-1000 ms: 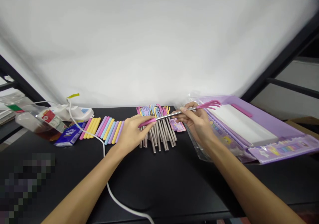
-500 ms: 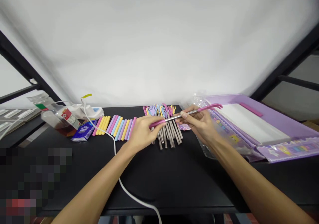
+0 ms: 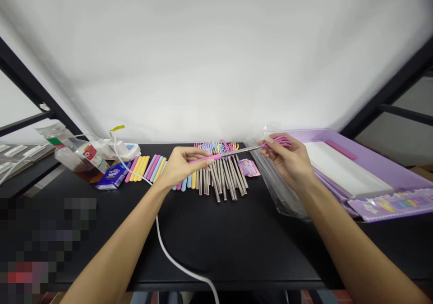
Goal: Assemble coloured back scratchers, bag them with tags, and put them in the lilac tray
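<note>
Here, left hand [image 3: 181, 166] grips pink handle [image 3: 214, 157], right hand [image 3: 290, 162] pronged end [image 3: 282, 140]; metal rod [image 3: 239, 151] between.

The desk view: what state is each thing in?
Pink claw stick: raised, held at both ends
Left hand: gripping its handle
Right hand: gripping near its claw end
Metal claw rods: lying bunched
Coloured handles: lying side by side, partly hidden
Bottle: part-filled
Purple box: open
White cable: slack

head view | behind left hand [image 3: 181, 168], right hand [image 3: 293, 162] | forward, down | desk [image 3: 233, 236] near, wall [image 3: 203, 60] beyond
</note>
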`<state>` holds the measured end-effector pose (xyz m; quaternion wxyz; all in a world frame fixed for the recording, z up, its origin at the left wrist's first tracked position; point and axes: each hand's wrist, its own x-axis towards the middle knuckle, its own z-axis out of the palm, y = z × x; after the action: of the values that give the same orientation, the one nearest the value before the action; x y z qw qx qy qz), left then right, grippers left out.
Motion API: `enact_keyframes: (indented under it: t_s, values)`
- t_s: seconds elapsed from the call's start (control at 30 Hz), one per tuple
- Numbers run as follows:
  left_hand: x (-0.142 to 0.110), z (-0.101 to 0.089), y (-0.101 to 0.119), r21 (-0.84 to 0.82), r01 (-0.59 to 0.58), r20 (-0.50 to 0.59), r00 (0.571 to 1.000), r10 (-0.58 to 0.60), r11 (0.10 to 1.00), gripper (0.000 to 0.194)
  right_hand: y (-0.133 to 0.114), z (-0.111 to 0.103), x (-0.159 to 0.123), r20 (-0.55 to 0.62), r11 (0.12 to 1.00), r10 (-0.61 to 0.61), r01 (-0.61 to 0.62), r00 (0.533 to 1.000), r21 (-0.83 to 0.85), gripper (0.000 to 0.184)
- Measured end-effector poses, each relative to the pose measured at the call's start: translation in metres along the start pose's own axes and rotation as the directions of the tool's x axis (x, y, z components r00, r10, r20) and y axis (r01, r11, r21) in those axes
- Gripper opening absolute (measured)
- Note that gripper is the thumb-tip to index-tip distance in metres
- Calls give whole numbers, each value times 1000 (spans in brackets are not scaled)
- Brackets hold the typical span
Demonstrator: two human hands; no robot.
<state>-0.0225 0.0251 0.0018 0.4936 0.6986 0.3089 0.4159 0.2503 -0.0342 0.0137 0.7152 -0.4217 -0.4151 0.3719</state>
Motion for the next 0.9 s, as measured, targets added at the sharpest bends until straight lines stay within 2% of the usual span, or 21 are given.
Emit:
enact_keyframes:
  t_s: [0.1,0.23,0.47,0.57,0.77,0.9]
  values:
    - [0,0,0,-3,-31,25,999,31,1000,27,-4,-5,-1,80,979,7,9,997,-202,35]
    - [0,0,2,-20,-31,55,998,32,999,27,-10,-5,-5,186,948,92,-28,978,-318,39]
    - [-1,7,-3,-229,-50,22,998,57,972,32,-4,-6,-4,235,943,98,-14,967,-332,38]
    - [-2,12,-5,-252,-42,9,999,46,967,37,3,-4,-6,257,953,80,2,963,-302,35]
    - [-3,14,-1,-265,-22,-103,995,-6,964,40,13,6,-15,288,968,88,-13,954,-251,32]
    - [-4,18,-4,-287,-42,-84,996,19,957,37,15,12,-19,301,970,83,-7,950,-244,31]
